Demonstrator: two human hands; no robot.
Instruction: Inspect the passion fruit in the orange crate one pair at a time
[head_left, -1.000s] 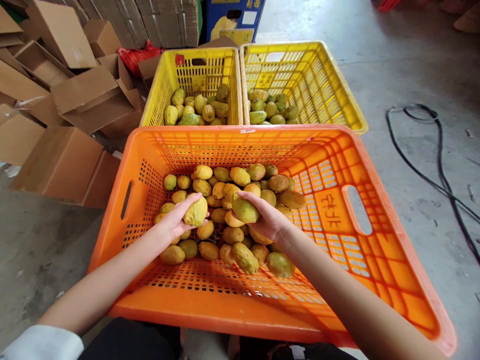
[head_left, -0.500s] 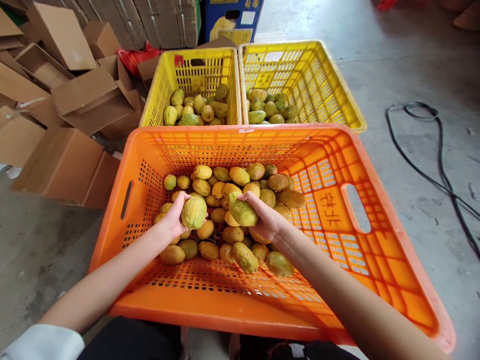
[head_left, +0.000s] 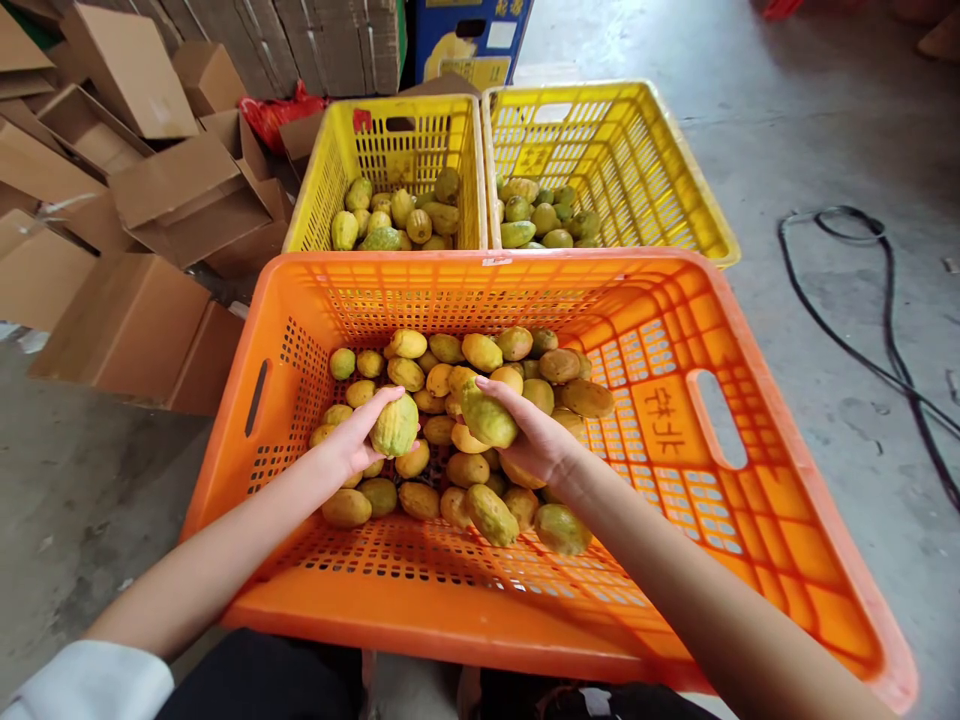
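Note:
My left hand [head_left: 360, 434] is closed round an oval, ridged yellow-green fruit [head_left: 396, 427], with the thumb over its top. A greener, lumpy oval fruit [head_left: 487, 416] sits in the grip of my right hand [head_left: 538, 436], its thumb pressed on the upper side. Both fruits are held a short way apart, over the orange plastic crate [head_left: 420, 622]. Beneath them, the crate holds many similar fruits, mostly yellow, such as a bumpy one [head_left: 492, 515] near the front. My fingers are partly hidden behind the held fruits.
Behind the orange crate stand two yellow crates, a left one [head_left: 313, 190] and a right one [head_left: 690, 165], each with greenish fruits inside. Cardboard boxes [head_left: 124, 330] pile up on the left. A black cable [head_left: 890, 310] lies on the concrete floor at right.
Both fruits have turned in my hands, showing different sides. My hands stay in nearly the same place above the orange crate, each keeping its fruit.

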